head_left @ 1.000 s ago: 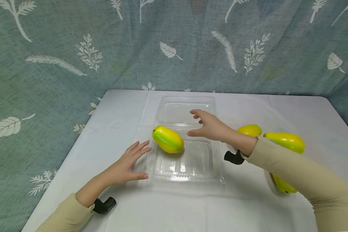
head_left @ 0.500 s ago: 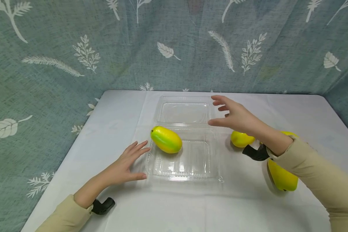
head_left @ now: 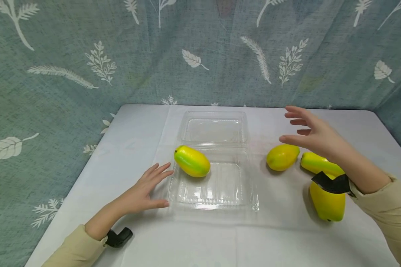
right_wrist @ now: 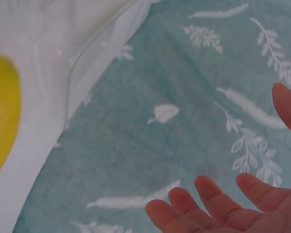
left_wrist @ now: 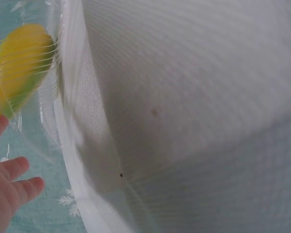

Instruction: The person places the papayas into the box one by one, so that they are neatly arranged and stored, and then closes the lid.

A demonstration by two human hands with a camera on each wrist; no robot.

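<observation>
A clear plastic clamshell box (head_left: 214,204) lies opened flat in the head view, its lid (head_left: 214,128) away from me. In its left part rests a yellow-green fruit shaped like a papaya (head_left: 192,161). My left hand (head_left: 142,193) is spread beside the box's left edge, fingertips close to the fruit; I cannot tell whether they touch the box. My right hand (head_left: 320,133) hovers at the right with loosely bent fingers and nothing between them. Below it lie a yellow oval fruit (head_left: 282,157), a long yellow-green fruit (head_left: 315,162) and a larger yellow fruit (head_left: 326,202), the last two partly hidden by the wrist.
All of this lies on a table with a white cloth (head_left: 200,237). A grey-green curtain with white leaves (head_left: 200,55) hangs behind it and on the left side. A black wrist mount (head_left: 119,237) sits on the left wrist, and another (head_left: 332,183) on the right.
My right hand has moved from above the box to the right, over the loose fruits, uncovering more of them. The left hand and the fruit in the box have stayed put.
</observation>
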